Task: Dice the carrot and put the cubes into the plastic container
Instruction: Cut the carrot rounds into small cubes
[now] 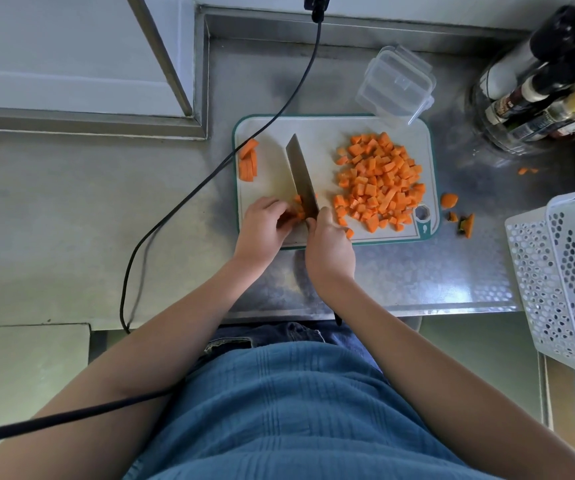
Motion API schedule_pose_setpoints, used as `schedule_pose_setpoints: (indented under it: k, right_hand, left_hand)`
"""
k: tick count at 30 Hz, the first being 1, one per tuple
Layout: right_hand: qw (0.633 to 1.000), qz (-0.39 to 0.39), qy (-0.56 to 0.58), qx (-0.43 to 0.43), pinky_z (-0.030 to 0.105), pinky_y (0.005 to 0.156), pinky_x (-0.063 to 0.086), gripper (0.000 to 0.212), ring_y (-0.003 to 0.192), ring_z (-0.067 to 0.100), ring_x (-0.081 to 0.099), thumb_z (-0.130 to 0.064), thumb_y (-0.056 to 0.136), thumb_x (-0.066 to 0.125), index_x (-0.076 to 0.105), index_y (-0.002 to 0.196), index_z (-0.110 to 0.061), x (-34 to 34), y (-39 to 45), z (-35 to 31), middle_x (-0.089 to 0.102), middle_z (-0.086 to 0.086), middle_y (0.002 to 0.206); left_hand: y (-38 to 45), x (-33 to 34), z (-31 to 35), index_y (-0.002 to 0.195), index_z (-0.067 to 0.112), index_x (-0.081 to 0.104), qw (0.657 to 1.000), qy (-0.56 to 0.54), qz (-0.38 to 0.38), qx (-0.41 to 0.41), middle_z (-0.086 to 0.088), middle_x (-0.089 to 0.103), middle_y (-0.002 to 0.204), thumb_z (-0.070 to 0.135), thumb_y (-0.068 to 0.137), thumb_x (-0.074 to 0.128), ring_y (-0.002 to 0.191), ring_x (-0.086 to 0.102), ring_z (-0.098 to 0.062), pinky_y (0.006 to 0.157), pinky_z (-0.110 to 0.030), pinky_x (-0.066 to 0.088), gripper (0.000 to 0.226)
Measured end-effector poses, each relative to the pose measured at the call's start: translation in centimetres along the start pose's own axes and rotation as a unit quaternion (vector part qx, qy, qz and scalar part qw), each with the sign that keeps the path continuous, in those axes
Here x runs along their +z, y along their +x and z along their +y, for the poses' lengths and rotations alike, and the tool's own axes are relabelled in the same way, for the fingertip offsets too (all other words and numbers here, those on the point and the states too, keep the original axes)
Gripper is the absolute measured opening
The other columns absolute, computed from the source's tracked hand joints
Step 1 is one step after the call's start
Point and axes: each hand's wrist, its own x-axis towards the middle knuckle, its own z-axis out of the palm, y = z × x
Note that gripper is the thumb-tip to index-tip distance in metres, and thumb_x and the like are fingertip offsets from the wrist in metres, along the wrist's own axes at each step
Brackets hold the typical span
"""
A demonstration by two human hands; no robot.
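1. Dicing well along: large heap of carrot cubes (379,181) piled on the right half of the cutting board (324,133), none yet in the plastic container (395,83)
2. Right hand (329,245) wrapped round the handle of the knife (301,176), fingers clamped on it, blade running up the board and away from the body, edge down against the piece being cut
3. Left hand (265,223) just left of the blade, fingers curled and pinching a small bunch of carrot pieces (298,211) to steady them; exact shape of those pieces mostly hidden by the fingers
4. Still to cut, by the look of it: that bunch under the left hand, plus a few carrot sticks (248,161) waiting at the far left edge of the board, well apart from the heap
5. Container sitting empty on the steel bench (400,271) just beyond the board's far right corner, tilted rather than flat, apparently resting on its lid
6. Trimmings (449,200) and end scraps lying on the bench just off the board's right edge, one more small bit farther right; probably waste, not cubes
7. Remaining after the cutting: gathering the whole heap and moving it into the container, a step not yet begun
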Motion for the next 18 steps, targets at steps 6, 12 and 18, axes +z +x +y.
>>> schedule_pose_setpoints:
  k: [6, 12, 18]
  right_hand:
    - [1.000, 0.020, 0.008, -0.010, 0.037, 0.056, 0.042, 0.013, 0.071, 0.031, 0.055, -0.016, 0.103, 0.032, 0.039, 0.112, -0.008, -1.5, 1.0, 1.5, 0.056, 0.013, 0.079]
    - [0.990, 0.044, 0.136, -0.010, 0.034, 0.055, 0.035, 0.022, 0.067, 0.033, 0.050, -0.029, 0.103, 0.032, 0.039, 0.095, -0.010, -3.2, 0.2, 3.1, 0.055, 0.016, 0.078]
    - [0.983, -0.023, 0.174, -0.058, 0.040, 0.061, 0.041, 0.018, 0.073, 0.036, 0.054, -0.026, 0.102, 0.037, 0.038, 0.093, -0.010, -1.7, -1.3, 1.7, 0.059, 0.021, 0.084]
  left_hand:
    - [0.2, 0.1, 0.3, 0.076, 0.004, 0.067, 1.000, -0.003, 0.016, -0.011, -0.006, 0.063, 0.072, 0.017, 0.076, 0.072, 0.068, 0.057, -0.022, 0.062, -0.039, 0.050, 0.014]
    - [1.1, 0.7, 0.8, 0.085, 0.011, 0.070, 1.000, -0.014, 0.013, -0.012, 0.000, 0.068, 0.080, 0.022, 0.079, 0.074, 0.073, 0.062, -0.020, 0.070, -0.043, 0.053, 0.013]
    - [-0.7, -0.9, -0.1, 0.093, 0.000, 0.061, 0.997, -0.024, 0.048, -0.049, -0.011, 0.058, 0.091, 0.006, 0.085, 0.065, 0.078, 0.059, -0.020, 0.075, -0.017, 0.044, 0.011]
